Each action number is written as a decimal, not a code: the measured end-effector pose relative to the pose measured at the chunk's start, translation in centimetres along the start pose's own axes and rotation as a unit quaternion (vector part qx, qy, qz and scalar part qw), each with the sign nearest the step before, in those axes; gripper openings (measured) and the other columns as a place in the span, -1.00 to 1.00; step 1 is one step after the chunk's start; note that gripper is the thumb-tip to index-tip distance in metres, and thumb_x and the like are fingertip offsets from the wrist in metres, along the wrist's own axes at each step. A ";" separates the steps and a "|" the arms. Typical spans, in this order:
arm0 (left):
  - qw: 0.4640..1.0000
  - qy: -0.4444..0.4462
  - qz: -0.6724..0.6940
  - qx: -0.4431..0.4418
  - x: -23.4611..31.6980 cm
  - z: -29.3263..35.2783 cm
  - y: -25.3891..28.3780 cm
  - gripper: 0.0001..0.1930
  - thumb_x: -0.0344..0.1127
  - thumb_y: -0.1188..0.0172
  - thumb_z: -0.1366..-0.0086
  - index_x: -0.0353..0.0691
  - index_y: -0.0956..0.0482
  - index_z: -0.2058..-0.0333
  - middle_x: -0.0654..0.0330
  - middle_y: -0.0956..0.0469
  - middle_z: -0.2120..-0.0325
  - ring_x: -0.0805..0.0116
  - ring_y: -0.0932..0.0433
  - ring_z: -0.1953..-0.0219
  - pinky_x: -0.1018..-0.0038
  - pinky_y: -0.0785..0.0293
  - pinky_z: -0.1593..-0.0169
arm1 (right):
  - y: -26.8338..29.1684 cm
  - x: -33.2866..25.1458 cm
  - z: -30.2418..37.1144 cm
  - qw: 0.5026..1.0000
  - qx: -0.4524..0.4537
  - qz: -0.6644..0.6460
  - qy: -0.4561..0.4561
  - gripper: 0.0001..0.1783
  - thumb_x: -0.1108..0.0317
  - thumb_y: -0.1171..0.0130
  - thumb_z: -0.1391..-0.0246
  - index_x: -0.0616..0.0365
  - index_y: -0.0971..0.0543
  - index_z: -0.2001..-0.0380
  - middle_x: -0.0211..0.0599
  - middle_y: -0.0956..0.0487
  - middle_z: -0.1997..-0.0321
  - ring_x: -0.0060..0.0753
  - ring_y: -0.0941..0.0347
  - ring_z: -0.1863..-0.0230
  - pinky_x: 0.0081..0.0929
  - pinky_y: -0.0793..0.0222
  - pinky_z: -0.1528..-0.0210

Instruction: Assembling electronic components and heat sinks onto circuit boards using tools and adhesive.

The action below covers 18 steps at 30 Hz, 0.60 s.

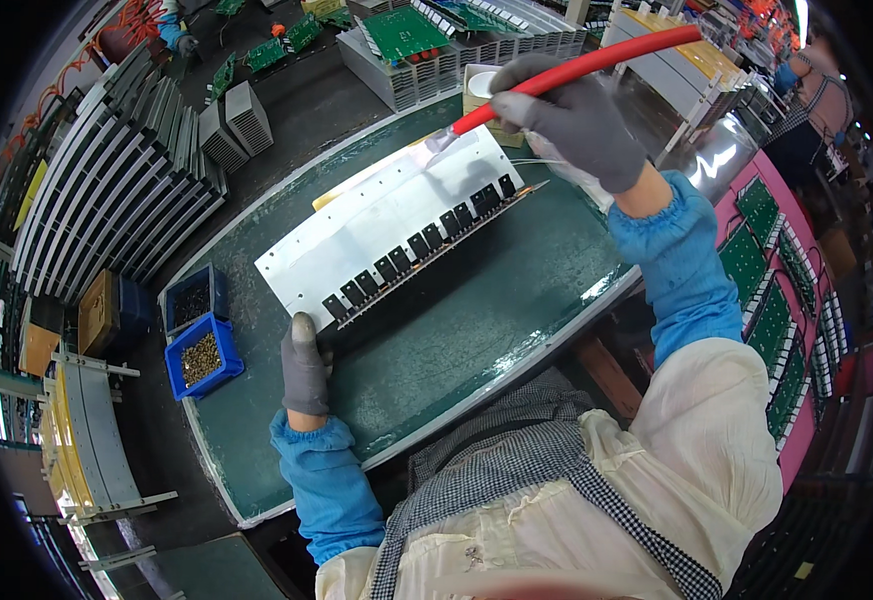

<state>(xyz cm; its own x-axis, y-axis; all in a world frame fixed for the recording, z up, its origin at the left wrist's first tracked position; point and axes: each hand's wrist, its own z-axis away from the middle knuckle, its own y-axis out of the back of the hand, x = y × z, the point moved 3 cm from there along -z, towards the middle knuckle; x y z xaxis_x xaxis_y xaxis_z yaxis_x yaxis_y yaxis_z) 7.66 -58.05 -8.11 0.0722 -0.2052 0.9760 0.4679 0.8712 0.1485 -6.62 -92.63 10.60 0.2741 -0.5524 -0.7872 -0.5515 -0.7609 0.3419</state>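
Note:
My left hand (305, 368), in a grey glove, grips the near left corner of a long white plate (382, 215), thumb on top and fingers mostly hidden beneath. Along the plate's near edge runs a row of black components (422, 245) on a thin circuit board. The plate is held tilted above the green work table (457, 330). In my gloved right hand (579, 122) is a brush (582, 68) with a thick red handle, fingers wrapped round it. Its pale tip meets the plate's far edge, near the right end.
A blue bin (204, 358) of small brass-coloured parts and a darker bin (197, 300) stand at the table's left. Stacked metal heat sinks (397, 80) and green circuit boards (402, 33) lie beyond. A small carton (477, 92) sits behind my right hand. More boards (757, 210) rest on a pink surface at right.

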 end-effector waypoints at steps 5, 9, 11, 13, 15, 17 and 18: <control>1.000 0.009 0.016 -0.017 -0.2 0.1 0.1 -0.17 0.55 0.03 -0.13 -0.20 -0.55 0.12 0.32 -0.48 0.45 0.57 -0.29 0.54 0.59 -0.21 0.50 | 2.0 1.9 -0.4 0.998 0.019 0.051 -0.027 -0.73 0.24 -0.26 -0.09 0.22 -0.62 0.25 -0.35 -0.57 0.48 -0.58 -0.51 0.40 -0.57 -0.45 0.28; 1.000 0.008 0.019 -0.007 -0.3 0.2 0.2 -0.19 0.55 0.01 -0.13 -0.19 -0.56 0.14 0.34 -0.46 0.49 0.59 -0.28 0.56 0.60 -0.18 0.51 | 4.5 3.3 -0.4 0.995 0.020 0.093 -0.044 -0.78 0.35 -0.24 -0.12 0.27 -0.58 0.23 -0.37 -0.56 0.41 -0.61 -0.48 0.37 -0.59 -0.45 0.28; 1.000 0.012 0.016 -0.009 -0.6 0.1 0.3 -0.19 0.55 0.01 -0.13 -0.19 -0.56 0.15 0.35 -0.44 0.51 0.59 -0.28 0.57 0.60 -0.17 0.51 | 5.1 3.6 -0.2 0.991 0.026 0.121 -0.046 -0.78 0.35 -0.24 -0.13 0.27 -0.58 0.23 -0.37 -0.56 0.39 -0.60 -0.48 0.37 -0.59 -0.45 0.27; 1.000 0.017 0.011 -0.003 -0.8 0.2 0.5 -0.20 0.57 0.02 -0.12 -0.18 -0.55 0.19 0.38 -0.39 0.56 0.59 -0.26 0.58 0.60 -0.13 0.53 | 5.3 3.5 -0.1 0.997 0.022 0.064 -0.047 -0.79 0.36 -0.24 -0.13 0.27 -0.58 0.22 -0.36 -0.57 0.37 -0.59 -0.49 0.35 -0.58 -0.46 0.26; 1.000 0.008 0.013 -0.009 -0.7 0.3 0.3 -0.20 0.57 0.02 -0.12 -0.17 -0.54 0.22 0.39 -0.36 0.59 0.59 -0.24 0.60 0.60 -0.11 0.54 | 5.4 3.1 0.1 0.998 0.035 0.040 -0.024 -0.78 0.34 -0.25 -0.11 0.26 -0.59 0.24 -0.35 -0.58 0.40 -0.59 -0.49 0.39 -0.61 -0.46 0.30; 1.000 -0.001 0.014 -0.012 -0.5 0.3 0.2 -0.20 0.58 0.03 -0.11 -0.16 -0.53 0.24 0.40 -0.33 0.61 0.60 -0.22 0.61 0.60 -0.09 0.55 | 5.2 2.5 0.3 0.999 0.046 0.015 -0.001 -0.78 0.32 -0.27 -0.10 0.24 -0.61 0.25 -0.34 -0.59 0.44 -0.59 -0.50 0.43 -0.63 -0.45 0.35; 1.000 -0.005 0.008 -0.021 -0.5 0.3 0.2 -0.21 0.59 0.05 -0.12 -0.15 -0.52 0.26 0.39 -0.33 0.64 0.59 -0.22 0.62 0.59 -0.06 0.57 | 4.9 1.9 0.6 0.999 0.047 0.003 0.006 -0.78 0.32 -0.27 -0.10 0.24 -0.61 0.25 -0.35 -0.58 0.45 -0.59 -0.50 0.42 -0.62 -0.45 0.34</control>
<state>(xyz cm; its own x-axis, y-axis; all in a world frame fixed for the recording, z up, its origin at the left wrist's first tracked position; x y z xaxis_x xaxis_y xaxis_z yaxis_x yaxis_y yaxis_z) 7.45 -57.62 -8.52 0.0723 -0.1867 0.9798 0.5030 0.8551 0.1258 -9.25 -97.23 10.49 0.2796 -0.5621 -0.7784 -0.6245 -0.7223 0.2972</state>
